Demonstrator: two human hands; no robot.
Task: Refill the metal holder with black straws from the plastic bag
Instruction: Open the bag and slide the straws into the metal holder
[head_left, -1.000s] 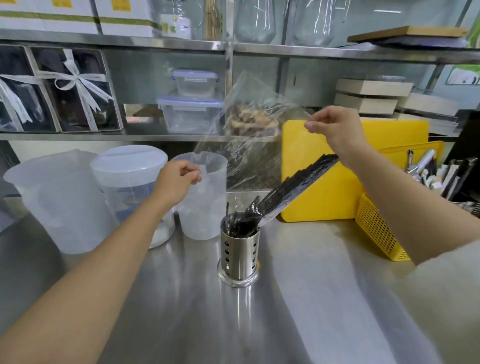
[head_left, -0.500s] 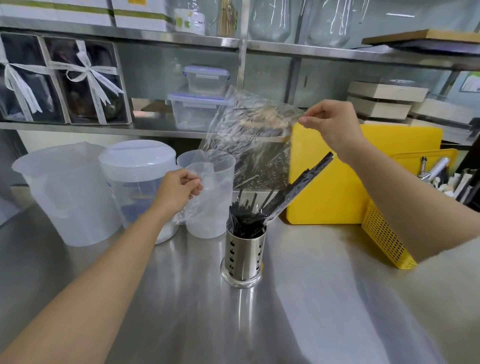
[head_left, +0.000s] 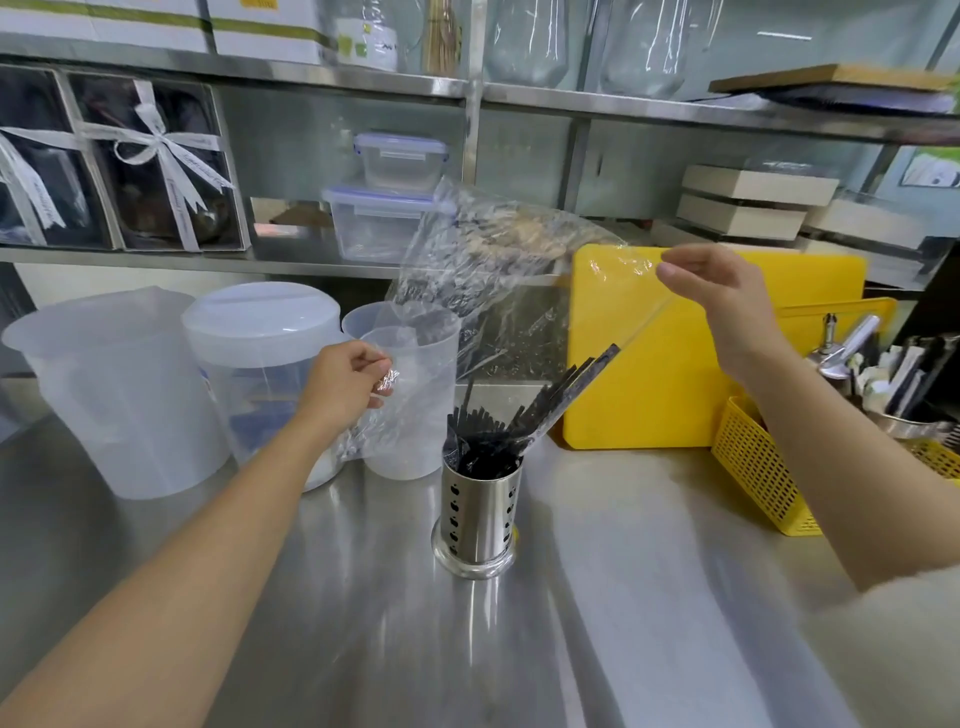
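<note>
A perforated metal holder (head_left: 479, 514) stands upright on the steel counter, full of black straws (head_left: 498, 441). A clear plastic bag (head_left: 498, 270) is stretched above and behind it. My left hand (head_left: 347, 384) pinches the bag's lower left corner. My right hand (head_left: 722, 296) pinches its upper right edge, higher and to the right. A last bunch of straws (head_left: 576, 384) slants out of the bag's lower edge into the holder, their upper ends still inside the plastic.
Translucent plastic jugs (head_left: 114, 395) and a lidded tub (head_left: 265, 374) stand at the left. A yellow cutting board (head_left: 675, 384) leans behind the holder. A yellow basket (head_left: 763, 478) with utensils sits at the right. Shelves with boxes run along the back.
The slanted bunch of straws has slid further down into the holder and more straws stand in it. My right hand has dropped a little; the bag has emptied and billowed.
</note>
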